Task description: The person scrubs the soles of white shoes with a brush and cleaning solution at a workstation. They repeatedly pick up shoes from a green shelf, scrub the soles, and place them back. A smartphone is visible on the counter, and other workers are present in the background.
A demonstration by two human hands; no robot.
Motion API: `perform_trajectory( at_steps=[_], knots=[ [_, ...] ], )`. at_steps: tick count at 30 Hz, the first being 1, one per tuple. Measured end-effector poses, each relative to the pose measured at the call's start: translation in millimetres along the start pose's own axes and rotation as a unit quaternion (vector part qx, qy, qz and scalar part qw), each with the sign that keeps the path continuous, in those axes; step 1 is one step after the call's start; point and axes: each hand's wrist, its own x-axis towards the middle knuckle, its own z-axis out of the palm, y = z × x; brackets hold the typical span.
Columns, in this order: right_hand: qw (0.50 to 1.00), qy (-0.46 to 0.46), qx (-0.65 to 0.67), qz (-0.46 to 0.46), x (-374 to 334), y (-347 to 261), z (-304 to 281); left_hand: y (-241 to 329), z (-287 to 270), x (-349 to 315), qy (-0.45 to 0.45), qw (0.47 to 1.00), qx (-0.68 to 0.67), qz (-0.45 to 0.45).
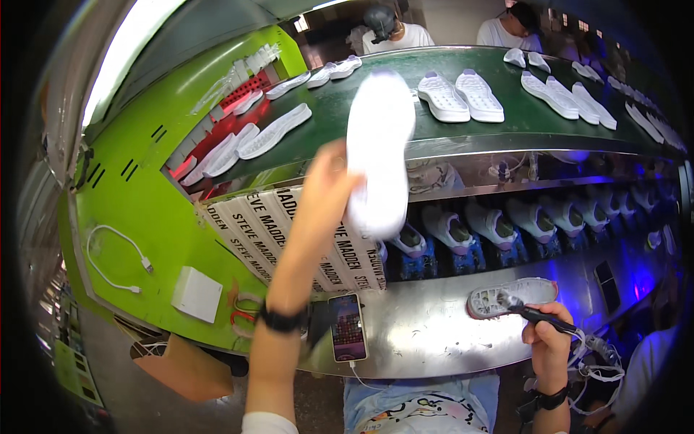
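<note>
Apparently partway through some brushing. Holding a white sole [381, 152] clamped in the left grip [335, 181] by its left edge, blurred, in the air beyond the phone [348, 327]. Also holding a black-handled brush [539, 316], clasped in the right grip [547, 335], with its head at a grey sole [536, 290] right of the phone. Seemingly left to handle: loose soles [478, 98] on the green belt [329, 99] beyond the phone, plus a row of shoes [495, 223] beyond and right of it. Cannot tell finished pieces from waiting ones. Under the phone, a shiny, marked metal counter [419, 343]; left of it, a lime-green counter [137, 224] with a white box [196, 294] and white cable [147, 265]. Past phone and belt, two co-workers [408, 37] in white shirts; blue glare [637, 288] well right of the phone.
</note>
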Motion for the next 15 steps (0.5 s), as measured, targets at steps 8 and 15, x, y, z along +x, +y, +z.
perform_trajectory(
  at_steps=[8, 15],
  knots=[
    [0.909, -0.162, -0.379, -0.057, -0.8, 46.8, 53.2, -165.1, 47.8, -237.6, -0.174, 0.626, -0.628, -0.429],
    [0.935, -0.146, -0.309, 0.093, -18.7, 62.9, 49.6, -198.1, 63.1, -243.9, -0.077, 0.632, -0.65, -0.415]
  ],
)
